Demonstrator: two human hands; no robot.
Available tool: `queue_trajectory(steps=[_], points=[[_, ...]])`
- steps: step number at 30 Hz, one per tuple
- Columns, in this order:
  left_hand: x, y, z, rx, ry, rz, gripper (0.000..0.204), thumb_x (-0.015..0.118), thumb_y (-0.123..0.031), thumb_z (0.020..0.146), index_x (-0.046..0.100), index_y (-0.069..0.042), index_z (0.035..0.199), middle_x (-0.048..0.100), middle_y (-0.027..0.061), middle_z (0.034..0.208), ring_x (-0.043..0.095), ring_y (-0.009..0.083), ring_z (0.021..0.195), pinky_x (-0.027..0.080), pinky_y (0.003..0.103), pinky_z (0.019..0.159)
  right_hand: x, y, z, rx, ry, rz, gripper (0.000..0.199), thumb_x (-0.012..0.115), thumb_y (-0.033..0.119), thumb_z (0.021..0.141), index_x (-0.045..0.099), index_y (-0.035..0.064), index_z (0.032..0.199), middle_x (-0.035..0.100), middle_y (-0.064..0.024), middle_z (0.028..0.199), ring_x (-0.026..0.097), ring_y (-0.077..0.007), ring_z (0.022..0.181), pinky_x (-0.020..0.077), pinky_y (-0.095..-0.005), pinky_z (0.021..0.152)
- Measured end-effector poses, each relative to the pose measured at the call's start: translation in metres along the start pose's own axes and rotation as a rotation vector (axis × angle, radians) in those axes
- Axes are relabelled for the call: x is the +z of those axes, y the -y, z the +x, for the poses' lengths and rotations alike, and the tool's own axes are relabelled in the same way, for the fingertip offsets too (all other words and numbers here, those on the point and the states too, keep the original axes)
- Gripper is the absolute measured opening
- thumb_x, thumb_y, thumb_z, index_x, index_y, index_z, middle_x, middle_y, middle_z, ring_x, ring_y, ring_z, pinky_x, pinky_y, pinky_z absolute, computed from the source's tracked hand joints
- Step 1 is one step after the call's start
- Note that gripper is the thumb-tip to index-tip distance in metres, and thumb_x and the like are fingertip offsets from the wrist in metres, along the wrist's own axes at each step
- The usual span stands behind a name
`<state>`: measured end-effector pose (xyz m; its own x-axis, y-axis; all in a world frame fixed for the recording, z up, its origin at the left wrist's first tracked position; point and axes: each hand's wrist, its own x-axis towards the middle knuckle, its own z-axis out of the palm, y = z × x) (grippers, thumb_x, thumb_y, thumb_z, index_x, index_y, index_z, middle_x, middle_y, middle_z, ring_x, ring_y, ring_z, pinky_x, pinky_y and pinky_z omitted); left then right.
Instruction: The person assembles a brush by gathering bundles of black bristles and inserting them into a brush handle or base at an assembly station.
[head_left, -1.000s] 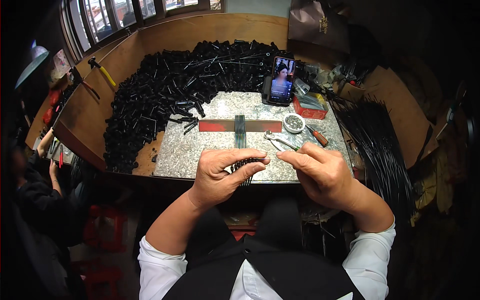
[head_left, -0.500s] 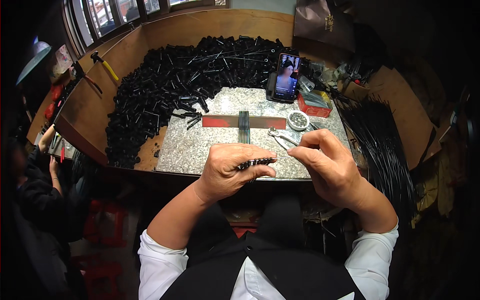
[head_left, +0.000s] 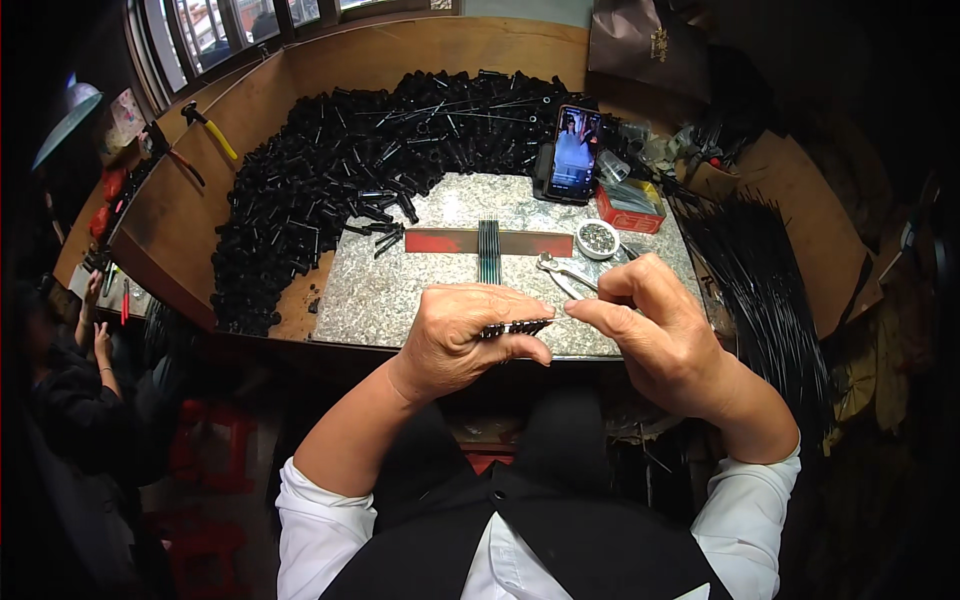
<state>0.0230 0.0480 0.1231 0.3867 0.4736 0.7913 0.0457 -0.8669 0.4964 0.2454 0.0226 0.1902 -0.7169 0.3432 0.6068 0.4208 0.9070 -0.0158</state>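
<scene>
My left hand [head_left: 462, 330] is closed on a flat row of thin black rods [head_left: 489, 250], their dark near ends [head_left: 515, 327] lined up between fingers and thumb. Beyond the hand, the rods lie across a reddish-brown bar [head_left: 440, 241] on a speckled stone slab [head_left: 380, 290]. Close by the right end of that row is my right hand [head_left: 665, 335], its thumb and forefinger pinched together. Whatever is between those fingertips is too small to make out. Metal pincers [head_left: 565, 275] rest on the slab just past the right hand.
A white round dish of small metal bits [head_left: 597, 240], a red box [head_left: 630, 207] and a propped phone [head_left: 573, 155] stand farther back. Black tubular parts [head_left: 330, 180] are heaped behind, inside a wooden-walled bench. Long black rods [head_left: 770, 280] lie right. Another person's hands [head_left: 98, 335] show far left.
My right hand has shifted slightly toward the row's end, and the thin wire seen between the hands no longer shows. The left hand stays put. At far left, the other person's hands have risen.
</scene>
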Motion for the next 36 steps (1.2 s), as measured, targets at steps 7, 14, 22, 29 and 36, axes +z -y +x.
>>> queue_trajectory(steps=[7, 14, 22, 29, 36], points=[[0.0, 0.001, 0.0, 0.049, 0.023, 0.012, 0.035, 0.082, -0.019, 0.063, 0.069, -0.003, 0.09, 0.07, 0.0107, 0.085, 0.07, 0.0264, 0.08, 0.056, 0.032, 0.07, 0.005, 0.014, 0.005, 0.117, -0.031, 0.337, 0.045, 0.065, -0.011, 0.073, 0.059, -0.0011, 0.116, 0.056, -0.0139, 0.089, 0.057, -0.0252, 0.079, 0.0487, -0.0343, 0.067], [0.004, 0.01, -0.015, 0.043, 0.081, 0.084, 0.037, 0.08, -0.028, 0.066, 0.069, -0.003, 0.09, 0.07, 0.0106, 0.084, 0.069, 0.028, 0.078, 0.055, 0.034, 0.069, 0.016, 0.019, 0.02, 0.129, -0.039, 0.397, 0.046, 0.071, -0.001, 0.074, 0.058, -0.0003, 0.118, 0.057, -0.0151, 0.089, 0.059, -0.0262, 0.078, 0.0487, -0.0343, 0.067], [0.017, 0.049, -0.075, -0.358, 0.486, 0.443, 0.06, 0.073, -0.051, 0.068, 0.064, -0.012, 0.112, 0.047, 0.0137, 0.135, 0.042, 0.0305, 0.127, 0.035, 0.045, 0.104, 0.031, 0.014, 0.027, -0.012, -0.023, 0.327, 0.017, 0.07, 0.005, 0.076, 0.061, 0.0005, 0.09, 0.052, -0.0105, 0.075, 0.056, -0.026, 0.067, 0.0458, -0.0349, 0.057], [0.013, 0.057, -0.079, -0.329, 0.733, 0.608, 0.084, 0.069, -0.057, 0.07, 0.043, -0.01, 0.135, 0.04, 0.0129, 0.14, 0.031, 0.0315, 0.134, 0.023, 0.049, 0.112, 0.016, 0.003, 0.041, -0.034, -0.066, 0.316, 0.012, 0.068, 0.003, 0.078, 0.06, -0.0002, 0.087, 0.056, -0.0103, 0.076, 0.059, -0.0247, 0.066, 0.0472, -0.0322, 0.055], [-0.007, 0.037, -0.026, -0.129, 0.375, 0.489, 0.053, 0.077, -0.037, 0.072, 0.06, -0.008, 0.113, 0.061, 0.0153, 0.11, 0.055, 0.0347, 0.108, 0.042, 0.044, 0.096, -0.059, -0.021, 0.097, -0.36, -0.107, -0.092, 0.014, 0.064, 0.008, 0.087, 0.065, -0.0008, 0.098, 0.064, -0.0047, 0.082, 0.061, -0.012, 0.072, 0.0521, -0.0256, 0.066]])
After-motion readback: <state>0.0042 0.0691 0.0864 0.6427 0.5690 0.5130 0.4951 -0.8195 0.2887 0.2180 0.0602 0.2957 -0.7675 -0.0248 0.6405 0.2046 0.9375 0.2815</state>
